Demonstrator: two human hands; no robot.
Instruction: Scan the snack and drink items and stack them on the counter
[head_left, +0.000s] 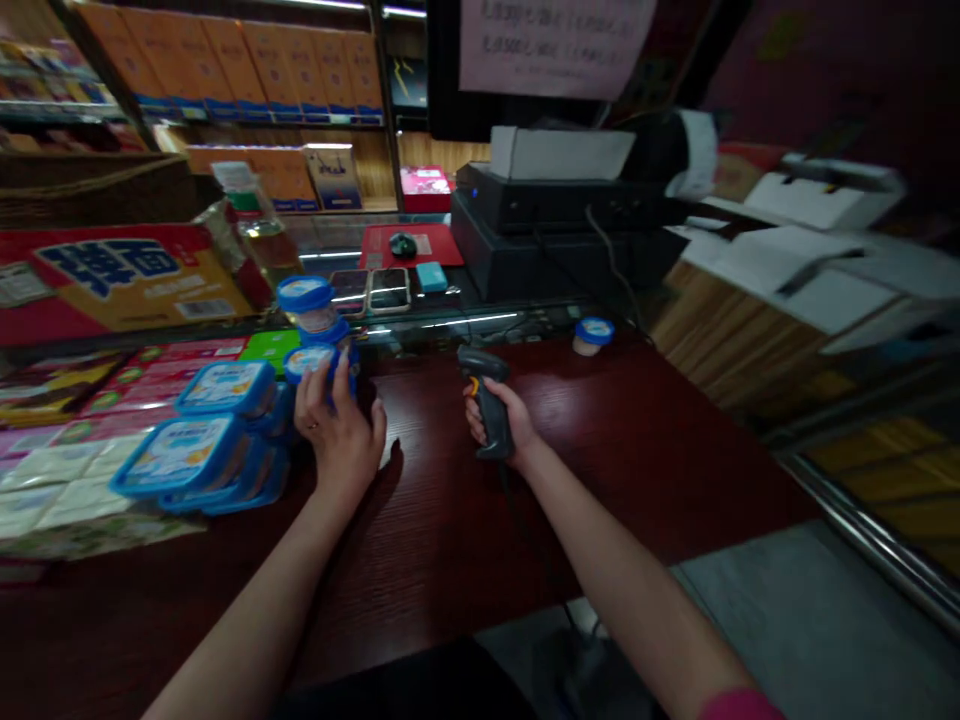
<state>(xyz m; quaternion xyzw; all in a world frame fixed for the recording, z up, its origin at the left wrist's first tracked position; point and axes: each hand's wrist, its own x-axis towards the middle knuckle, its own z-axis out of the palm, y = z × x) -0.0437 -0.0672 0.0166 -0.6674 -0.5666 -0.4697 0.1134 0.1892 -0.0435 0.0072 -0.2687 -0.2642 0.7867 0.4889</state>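
Note:
My left hand [337, 430] is at a stack of small round tubs with blue lids, its fingers spread over the near tub [306, 358] and its thumb held apart. Whether the fingertips grip that tub or only touch it is hard to see. Another round tub [306, 294] stands on top just behind. My right hand [517, 420] is wrapped around the handle of a dark barcode scanner [491, 405] with an orange trigger, pointed forward above the brown counter [427, 560]. Farther off to the right sits a single round tub [592, 335], apart from both hands.
Rectangular blue-lidded tubs [184, 455] are stacked at left beside flat packets [67, 480]. Behind them stand a printed carton [120, 280] and a bottle [259, 230]. Two phones [389, 290], a mouse [403, 245] and a black till unit [555, 240] lie beyond. White boxes [795, 260] edge the right.

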